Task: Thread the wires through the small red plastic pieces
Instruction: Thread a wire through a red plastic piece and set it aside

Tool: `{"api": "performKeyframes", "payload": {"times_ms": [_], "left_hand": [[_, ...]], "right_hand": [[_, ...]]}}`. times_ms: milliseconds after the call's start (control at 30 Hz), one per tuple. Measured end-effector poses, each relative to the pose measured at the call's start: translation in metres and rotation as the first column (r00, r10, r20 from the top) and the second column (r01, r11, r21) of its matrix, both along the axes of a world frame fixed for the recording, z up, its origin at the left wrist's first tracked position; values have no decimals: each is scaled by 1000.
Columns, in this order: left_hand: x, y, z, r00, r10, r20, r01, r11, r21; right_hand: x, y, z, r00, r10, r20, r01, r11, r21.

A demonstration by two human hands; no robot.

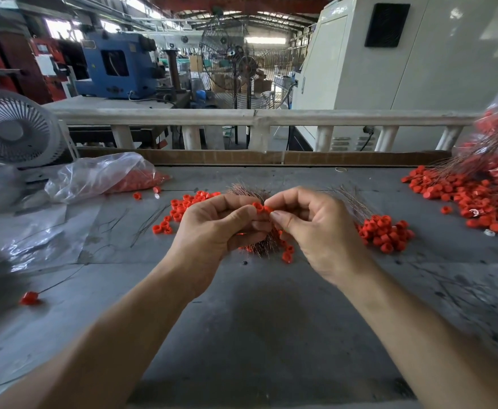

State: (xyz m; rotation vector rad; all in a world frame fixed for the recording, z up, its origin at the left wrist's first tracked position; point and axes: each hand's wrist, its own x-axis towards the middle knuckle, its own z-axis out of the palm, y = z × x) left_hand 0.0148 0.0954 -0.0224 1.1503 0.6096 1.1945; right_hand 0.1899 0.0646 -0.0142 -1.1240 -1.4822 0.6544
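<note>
At nine o'clock on our desk (pixel 241 320) a clear plastic bag (pixel 100 175) lies slumped with red pieces inside. Just right of it, loose red plastic pieces (pixel 182 206) scatter across the surface, with a few dark stray wires (pixel 148 221) beside them.

At the centre, our left hand (pixel 212 228) has its grip curled around a bundle of thin coppery wires (pixel 268 240), which fans out behind and below the fingers. Its thumb and forefinger also steady a small red piece (pixel 258 206). Our right hand (pixel 315 228) pinches a second red piece (pixel 268 209), touching the first at twelve o'clock of the two hands.

We judge the pieces to be light, rigid and smooth, so they could slip or pop free. A fingertip pinch on the outer wall, with the hole left clear, seems best. The wires look fine and springy, likely to bend, so we would take one close to its tip.

At three o'clock sits a cluster of threaded pieces (pixel 386 231), and further right a big heap (pixel 475 202) spills from another bag.
</note>
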Motion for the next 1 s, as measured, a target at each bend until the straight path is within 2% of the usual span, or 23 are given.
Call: {"api": "performKeyframes", "payload": {"times_ms": [267,433,600,1000], "left_hand": [[1,-2,1,998,13,-66,-11,999,42],[1,-4,3,997,17,-75,-12,998,67],[0,-5,3,996,5,-85,3,995,99],[2,-7,2,986,65,-155,-33,979,203]], "right_hand": [[2,-2,2,999,-32,7,32,999,-10],[0,-4,3,997,-72,19,71,995,67],[-4,-8,5,989,-104,107,85,983,165],[-5,-10,7,974,-149,170,113,972,208]]}}
